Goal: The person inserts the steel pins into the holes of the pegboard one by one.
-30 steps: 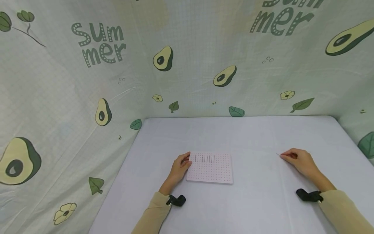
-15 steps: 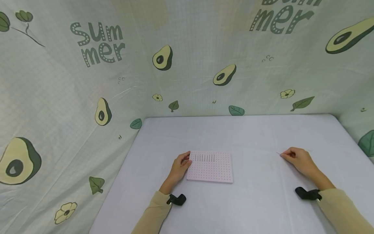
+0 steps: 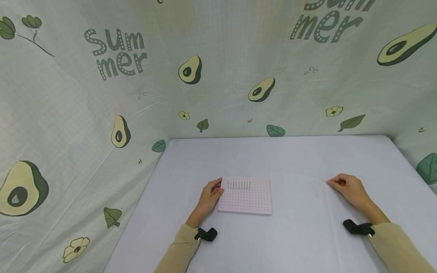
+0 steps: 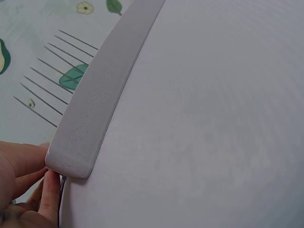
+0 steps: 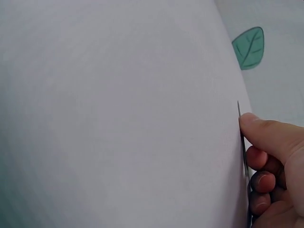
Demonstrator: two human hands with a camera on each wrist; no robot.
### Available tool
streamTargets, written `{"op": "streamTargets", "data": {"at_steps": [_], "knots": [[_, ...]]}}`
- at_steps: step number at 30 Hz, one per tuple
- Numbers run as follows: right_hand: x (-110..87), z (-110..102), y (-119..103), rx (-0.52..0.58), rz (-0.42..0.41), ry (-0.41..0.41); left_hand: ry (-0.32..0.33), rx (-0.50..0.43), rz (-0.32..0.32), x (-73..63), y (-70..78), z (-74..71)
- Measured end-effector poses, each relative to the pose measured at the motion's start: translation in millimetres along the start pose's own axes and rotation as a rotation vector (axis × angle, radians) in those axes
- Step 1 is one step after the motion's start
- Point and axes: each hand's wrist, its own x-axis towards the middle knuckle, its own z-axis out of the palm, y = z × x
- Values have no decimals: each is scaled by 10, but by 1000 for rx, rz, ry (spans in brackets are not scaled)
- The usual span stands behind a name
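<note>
A pale pink board (image 3: 246,203) with rows of small holes lies on the table. Several thin needles (image 3: 239,185) stand in a line in its far row, toward the left; from the side, these needles (image 4: 79,40) jut straight out of the board's face (image 4: 97,95). My left hand (image 3: 207,195) grips the board's left edge near the far corner, thumb and fingers at the rim. Off to the right, my right hand (image 3: 351,190) pinches a single thin needle (image 5: 239,110) between thumb and fingers, its tip poking past the thumb and pointing left in the head view.
A white table (image 3: 293,242) spreads around the board, its far edge against a hanging cloth (image 3: 225,45) printed with avocados and leaves. Black wrist cameras (image 3: 358,228) are strapped at both beige sleeves. A wide stretch of tabletop separates the board from the right hand.
My right hand has shifted very slightly left with the needle still pinched. The left hand and the board stay in place; the head view bobs a little.
</note>
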Motion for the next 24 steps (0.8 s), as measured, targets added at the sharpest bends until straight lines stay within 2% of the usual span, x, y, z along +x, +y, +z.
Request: {"op": "streamTargets", "data": {"at_steps": [2, 6, 7, 13, 20, 24], "knots": [[-3, -7, 2, -1, 3, 6, 4, 1, 3, 21, -106, 5], [-4, -20, -5, -2, 11, -6, -5, 5, -18, 35, -139, -5], [-5, -21, -11, -2, 10, -8, -3, 11, -14, 44, -193, -4], [-5, -3, -37, -3, -4, -28, -3, 16, -17, 39, -175, -3], [21, 2, -66, -29, 18, -55, -5, -3, -13, 37, -167, -9], [21, 0, -63, -20, 26, -44, 1, -25, -8, 35, -175, -4]]}}
